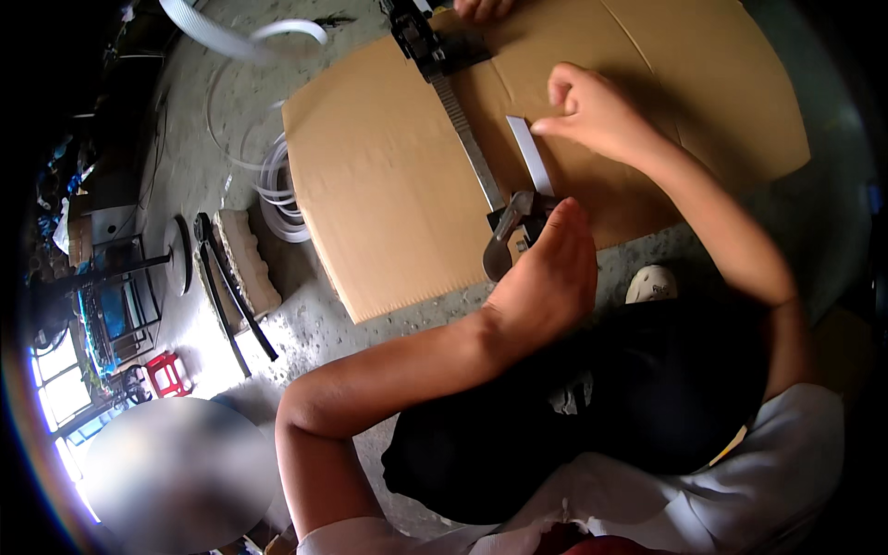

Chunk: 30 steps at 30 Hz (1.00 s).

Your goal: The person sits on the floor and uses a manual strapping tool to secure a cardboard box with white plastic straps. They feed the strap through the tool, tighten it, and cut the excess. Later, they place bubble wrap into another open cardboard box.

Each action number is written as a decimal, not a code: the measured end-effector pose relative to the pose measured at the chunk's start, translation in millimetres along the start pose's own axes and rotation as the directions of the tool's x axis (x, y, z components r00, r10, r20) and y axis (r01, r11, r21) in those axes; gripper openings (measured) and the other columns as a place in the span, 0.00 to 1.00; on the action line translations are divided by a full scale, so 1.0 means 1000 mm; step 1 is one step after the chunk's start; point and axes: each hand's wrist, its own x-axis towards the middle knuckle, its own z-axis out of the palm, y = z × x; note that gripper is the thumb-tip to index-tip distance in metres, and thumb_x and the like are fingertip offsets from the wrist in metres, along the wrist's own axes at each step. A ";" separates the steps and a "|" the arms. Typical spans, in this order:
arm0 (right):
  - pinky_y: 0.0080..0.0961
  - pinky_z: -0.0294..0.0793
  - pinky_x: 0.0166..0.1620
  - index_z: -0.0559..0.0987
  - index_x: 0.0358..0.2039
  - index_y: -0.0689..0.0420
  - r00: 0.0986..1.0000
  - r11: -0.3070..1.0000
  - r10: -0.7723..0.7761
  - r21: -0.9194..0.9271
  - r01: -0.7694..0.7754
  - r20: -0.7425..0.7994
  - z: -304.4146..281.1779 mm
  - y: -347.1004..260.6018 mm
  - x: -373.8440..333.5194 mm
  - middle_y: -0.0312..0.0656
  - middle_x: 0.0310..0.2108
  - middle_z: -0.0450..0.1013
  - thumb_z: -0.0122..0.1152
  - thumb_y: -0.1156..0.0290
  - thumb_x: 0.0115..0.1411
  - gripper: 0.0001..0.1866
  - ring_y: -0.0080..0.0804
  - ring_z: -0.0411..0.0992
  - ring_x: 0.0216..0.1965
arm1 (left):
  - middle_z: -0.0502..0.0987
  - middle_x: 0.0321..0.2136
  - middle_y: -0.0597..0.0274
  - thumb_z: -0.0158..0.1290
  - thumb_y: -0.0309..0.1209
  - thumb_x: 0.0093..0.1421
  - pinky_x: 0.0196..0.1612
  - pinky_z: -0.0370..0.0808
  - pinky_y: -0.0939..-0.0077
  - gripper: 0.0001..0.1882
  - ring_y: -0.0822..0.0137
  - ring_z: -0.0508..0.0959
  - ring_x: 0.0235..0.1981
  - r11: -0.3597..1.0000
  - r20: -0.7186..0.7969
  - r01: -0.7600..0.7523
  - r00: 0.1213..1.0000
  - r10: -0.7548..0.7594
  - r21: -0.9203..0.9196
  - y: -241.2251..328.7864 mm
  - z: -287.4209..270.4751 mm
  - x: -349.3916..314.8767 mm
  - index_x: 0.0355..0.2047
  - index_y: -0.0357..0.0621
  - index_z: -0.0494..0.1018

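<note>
A notched metal bar (462,134) runs lengthwise over a cardboard sheet (379,185). At its near end is a metal fitting with a rounded lever (498,257), and my left hand (553,268) is closed right against this fitting. What its fingers grip is hidden from me. A short white strip (529,153) lies on the cardboard right of the bar, its near end reaching the fitting. By the strip's far end is my right hand (601,116), its thumb out and apart from the curled index finger, holding nothing visible. A black mechanism (421,37) sits at the bar's far end.
Another person's hand (483,9) rests at the far edge of the cardboard. On the floor to the left lie a coil of white strapping (280,190), a stone-like block (245,264) and long-handled black cutters (222,287). A red stool (166,373) stands further left.
</note>
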 end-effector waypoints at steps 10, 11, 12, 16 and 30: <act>0.34 0.46 0.63 0.59 0.60 0.48 0.964 0.616 -0.217 -0.788 0.014 -0.152 -0.114 0.140 0.033 0.41 0.64 0.48 0.44 0.49 0.61 0.30 0.37 0.46 0.65 | 0.59 0.57 0.46 0.52 0.49 0.51 0.61 0.48 0.47 0.37 0.47 0.55 0.61 0.989 0.056 0.114 0.991 -0.119 0.090 0.040 -0.012 0.065 0.57 0.42 0.61; 0.33 0.45 0.64 0.57 0.62 0.47 0.974 0.629 -0.188 -0.777 0.022 -0.124 -0.117 0.144 0.043 0.41 0.65 0.46 0.42 0.49 0.62 0.30 0.37 0.44 0.66 | 0.56 0.58 0.45 0.53 0.51 0.49 0.61 0.48 0.45 0.40 0.46 0.54 0.61 0.993 0.080 0.117 0.990 -0.118 0.014 0.049 -0.006 0.078 0.58 0.42 0.59; 0.33 0.42 0.65 0.57 0.62 0.47 0.976 0.660 -0.181 -0.751 0.029 -0.121 -0.116 0.144 0.056 0.41 0.65 0.46 0.40 0.48 0.63 0.30 0.36 0.43 0.66 | 0.54 0.60 0.45 0.54 0.53 0.48 0.60 0.48 0.44 0.43 0.45 0.52 0.62 0.990 0.123 0.128 0.985 -0.121 -0.052 0.054 -0.008 0.086 0.59 0.43 0.57; 0.31 0.38 0.66 0.55 0.62 0.48 0.993 0.688 -0.108 -0.725 0.041 -0.047 -0.123 0.155 0.100 0.40 0.66 0.45 0.33 0.42 0.62 0.33 0.34 0.42 0.66 | 0.44 0.63 0.42 0.57 0.58 0.43 0.59 0.48 0.37 0.52 0.42 0.47 0.64 0.970 0.134 0.221 0.969 -0.207 -0.103 0.063 0.002 0.147 0.62 0.44 0.52; 0.37 0.70 0.45 0.76 0.37 0.58 0.993 0.807 0.092 -0.589 -0.029 0.076 -0.161 0.186 0.163 0.47 0.37 0.75 0.32 0.30 0.54 0.41 0.45 0.72 0.42 | 0.56 0.59 0.42 0.40 0.35 0.58 0.58 0.51 0.36 0.28 0.39 0.56 0.60 0.817 -0.120 0.513 0.823 -0.556 -0.265 0.081 0.030 0.229 0.60 0.48 0.56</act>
